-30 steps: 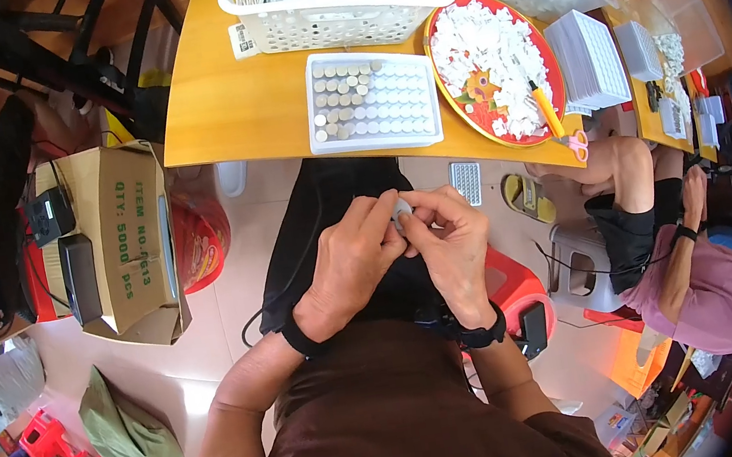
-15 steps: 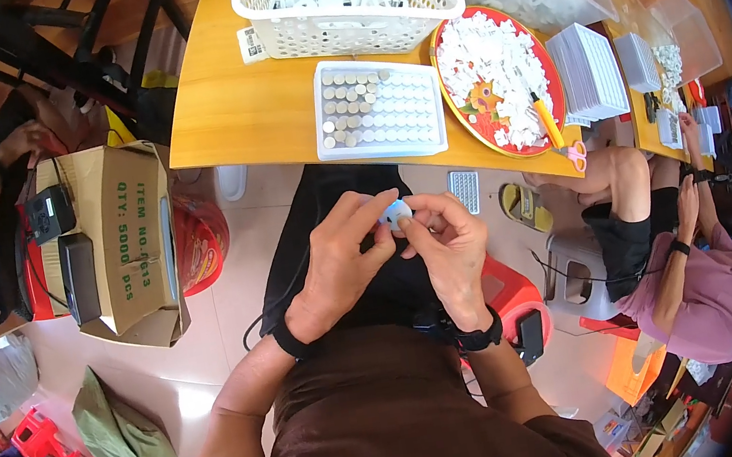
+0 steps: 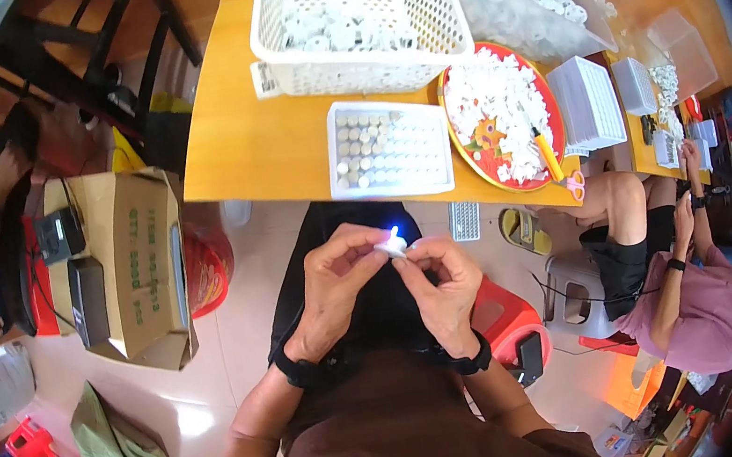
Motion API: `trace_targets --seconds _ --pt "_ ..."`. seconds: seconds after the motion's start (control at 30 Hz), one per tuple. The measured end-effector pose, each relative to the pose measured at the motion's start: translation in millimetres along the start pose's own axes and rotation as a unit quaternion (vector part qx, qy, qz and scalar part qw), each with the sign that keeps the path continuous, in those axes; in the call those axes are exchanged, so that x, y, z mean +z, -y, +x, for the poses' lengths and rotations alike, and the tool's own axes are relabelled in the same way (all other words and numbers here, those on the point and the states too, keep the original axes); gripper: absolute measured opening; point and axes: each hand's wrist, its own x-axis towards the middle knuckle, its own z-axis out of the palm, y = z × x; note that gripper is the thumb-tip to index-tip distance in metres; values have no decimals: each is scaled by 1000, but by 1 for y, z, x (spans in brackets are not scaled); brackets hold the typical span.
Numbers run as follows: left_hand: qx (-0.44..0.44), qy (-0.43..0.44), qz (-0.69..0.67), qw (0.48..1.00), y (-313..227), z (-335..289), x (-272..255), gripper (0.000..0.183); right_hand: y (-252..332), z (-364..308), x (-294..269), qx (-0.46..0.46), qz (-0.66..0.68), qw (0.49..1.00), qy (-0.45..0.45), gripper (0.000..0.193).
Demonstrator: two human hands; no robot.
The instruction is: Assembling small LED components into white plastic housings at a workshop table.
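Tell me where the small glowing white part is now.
In the head view, the small glowing white part is held near the centre, between the left hand and right hand, below the white rectangular plastic tray.

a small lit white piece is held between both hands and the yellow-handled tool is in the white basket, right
No, the yellow-handled tool lies on the round red tray, not in the white basket, as the head view shows. The small lit white piece is indeed held between the left hand and right hand.
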Motion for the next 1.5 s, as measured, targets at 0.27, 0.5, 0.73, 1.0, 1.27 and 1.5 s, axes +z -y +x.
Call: trace_targets --seconds 0.27,0.5,0.73,1.0,1.27,1.5 --pt "0 -6 -40 999 -8 -2 0 17 4 6 7 25 39 998 36 11" --pt "-20 1 -112 994 -18 -1 12 28 21 29 -21 42 62 994 74 8" --pt "-100 100 -60 988 -16 -12 -7 28 63 184 -105 -152 -130 974 -110 4" --pt "-95 116 -31 988 -21 -19 -5 23 66 273 -99 -171 -173 963 -117 12" --pt "-102 104 -35 989 -21 -22 -11 22 57 264 11 -214 -259 912 236 17" --pt "-100 98 -46 989 -19 -28 -18 20 28 285 40 -87 -467 798 371 33"
